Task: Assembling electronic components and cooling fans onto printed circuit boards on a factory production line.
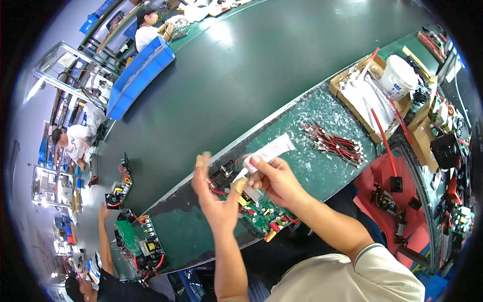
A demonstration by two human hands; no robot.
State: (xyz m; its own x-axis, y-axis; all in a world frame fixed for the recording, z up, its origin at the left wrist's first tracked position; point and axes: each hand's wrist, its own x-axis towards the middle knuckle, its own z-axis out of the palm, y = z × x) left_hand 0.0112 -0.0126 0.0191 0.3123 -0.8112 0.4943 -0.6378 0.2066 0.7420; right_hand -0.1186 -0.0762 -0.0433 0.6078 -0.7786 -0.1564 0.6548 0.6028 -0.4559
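Much smooth dk-green surface point(251, 65) is stretching past pale edging point(282, 115); L hand point(221, 214) holding fingers spread, R hand point(282, 186) pinching white flat-ended tube point(275, 149).

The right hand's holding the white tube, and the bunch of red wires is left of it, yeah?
Wrong side: the head view shows the bunch of red wires lying to the right of the right hand, which does hold the white tube.

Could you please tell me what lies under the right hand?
Beneath the right hand, part of a green circuit board shows; whatever the hand covers cannot be seen.
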